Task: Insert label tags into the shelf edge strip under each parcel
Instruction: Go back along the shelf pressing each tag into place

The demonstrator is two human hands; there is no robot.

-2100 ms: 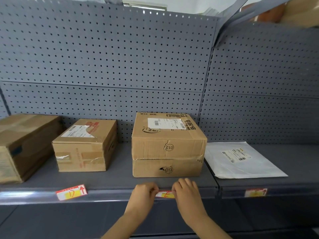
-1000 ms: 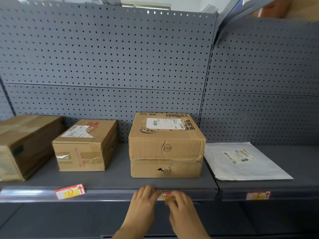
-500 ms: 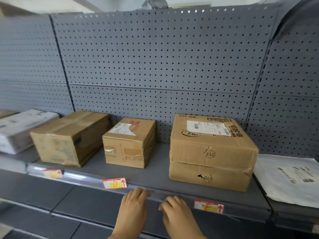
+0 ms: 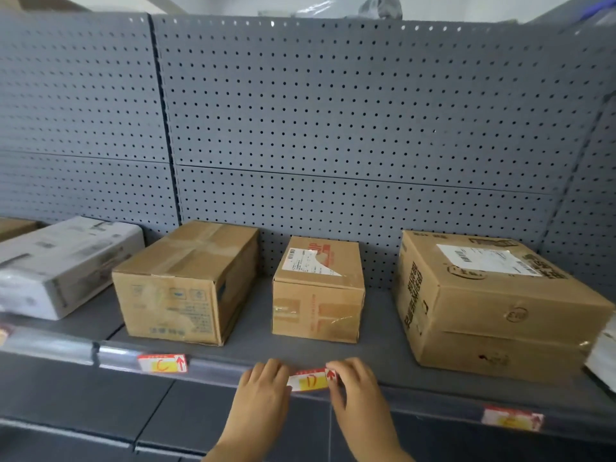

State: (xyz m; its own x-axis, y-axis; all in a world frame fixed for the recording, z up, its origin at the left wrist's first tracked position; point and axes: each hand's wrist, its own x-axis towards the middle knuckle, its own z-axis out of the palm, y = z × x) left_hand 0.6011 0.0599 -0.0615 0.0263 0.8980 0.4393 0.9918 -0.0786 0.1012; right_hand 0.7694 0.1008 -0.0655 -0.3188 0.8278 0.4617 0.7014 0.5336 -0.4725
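Note:
A white, red and yellow label tag marked "D" (image 4: pixel 310 380) sits tilted on the clear shelf edge strip (image 4: pixel 216 366), below the small cardboard box (image 4: pixel 318 291). My left hand (image 4: pixel 263 391) pinches its left end and my right hand (image 4: pixel 355 386) pinches its right end. A tag marked "C" (image 4: pixel 163 363) sits in the strip under the middle-left carton (image 4: pixel 186 285). Another tag (image 4: pixel 511 418) sits under the large box marked 013 (image 4: pixel 493 308) on the right.
A wrapped white parcel (image 4: pixel 63 265) lies at the far left, with a brown box corner behind it. A white mailer's edge (image 4: pixel 605 355) shows at the right border. Grey pegboard (image 4: pixel 333 128) backs the shelf. A lower shelf (image 4: pixel 83 405) runs beneath.
My view has swung left. Both hands left the tag under the large box, slid left along the strip, and now hold the "D" tag under the small box.

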